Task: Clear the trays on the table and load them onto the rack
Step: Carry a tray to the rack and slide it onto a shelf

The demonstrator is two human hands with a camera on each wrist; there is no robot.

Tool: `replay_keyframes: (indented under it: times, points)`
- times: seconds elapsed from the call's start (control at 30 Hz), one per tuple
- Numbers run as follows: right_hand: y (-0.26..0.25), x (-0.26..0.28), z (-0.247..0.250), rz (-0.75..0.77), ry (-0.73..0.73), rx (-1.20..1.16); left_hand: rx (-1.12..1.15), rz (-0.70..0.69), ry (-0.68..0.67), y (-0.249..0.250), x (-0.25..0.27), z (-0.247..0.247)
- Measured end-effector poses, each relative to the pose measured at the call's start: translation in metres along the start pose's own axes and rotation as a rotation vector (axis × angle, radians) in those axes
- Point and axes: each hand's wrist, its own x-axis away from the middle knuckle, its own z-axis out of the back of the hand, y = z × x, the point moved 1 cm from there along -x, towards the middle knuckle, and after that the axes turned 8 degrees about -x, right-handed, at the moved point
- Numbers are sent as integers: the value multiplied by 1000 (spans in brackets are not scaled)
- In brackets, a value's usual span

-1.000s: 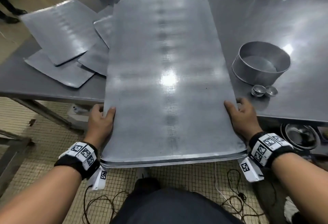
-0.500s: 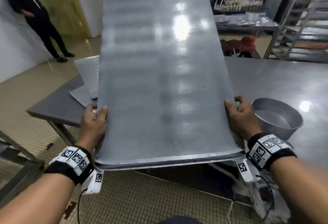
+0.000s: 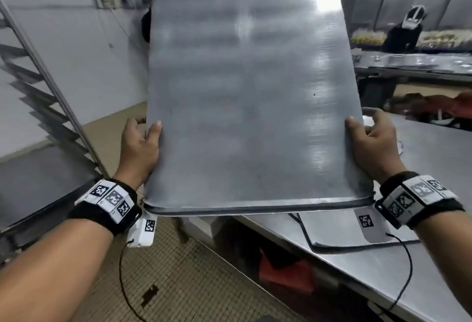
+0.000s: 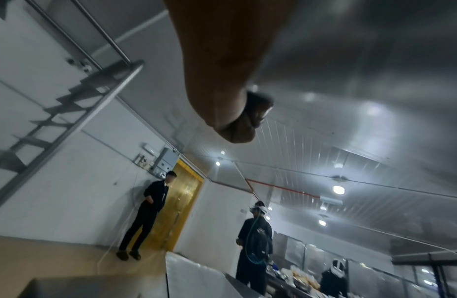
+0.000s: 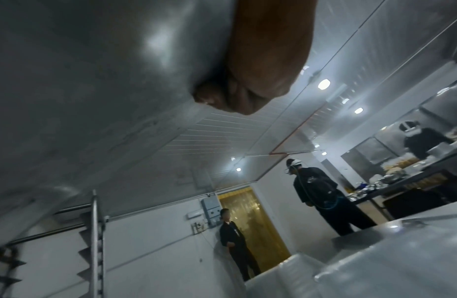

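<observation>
A large flat metal tray (image 3: 245, 92) hangs in the air in front of me, long side running away, with a second tray edge showing under its near rim. My left hand (image 3: 139, 143) grips its left edge, thumb on top and fingers curled under. My right hand (image 3: 370, 143) grips the right edge the same way. In the left wrist view the underside of the tray (image 4: 350, 60) fills the top, with my left hand's fingers (image 4: 237, 121) curled against it. The rack (image 3: 38, 79) stands at the left with angled runners. Another tray (image 3: 344, 232) lies on the table (image 3: 421, 168).
A tray-like shelf (image 3: 38, 184) sits low in the rack at the left. Tiled floor lies below with a cable (image 3: 122, 283) trailing. People stand by the far wall and a yellow doorway (image 4: 181, 201). A second counter (image 3: 413, 64) with food stands at the back right.
I have lifted the tray off the table and swung it left toward the rack. The round pan and the other trays have left my head view.
</observation>
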Motion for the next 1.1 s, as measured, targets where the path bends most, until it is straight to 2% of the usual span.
replay_keyframes:
  times: [0.23,0.47,0.73,0.87,1.1]
  points:
    - [-22,-48,-116,88,-105,-98,-44,5,183,-9,-48,86]
    - [-48,-67,-196,135,-265,-181,-181,75,363,-16,-40,154]
    - [-53,-72,-253,150,-501,-237,-297,158,579,-13,17,190]
    - [-46,-57,-272,128,-639,-252,-350,242,619,-13,64,196]
    - [-8,-12,-315,-13,-880,-339,-461,417,654,-28,153,199]
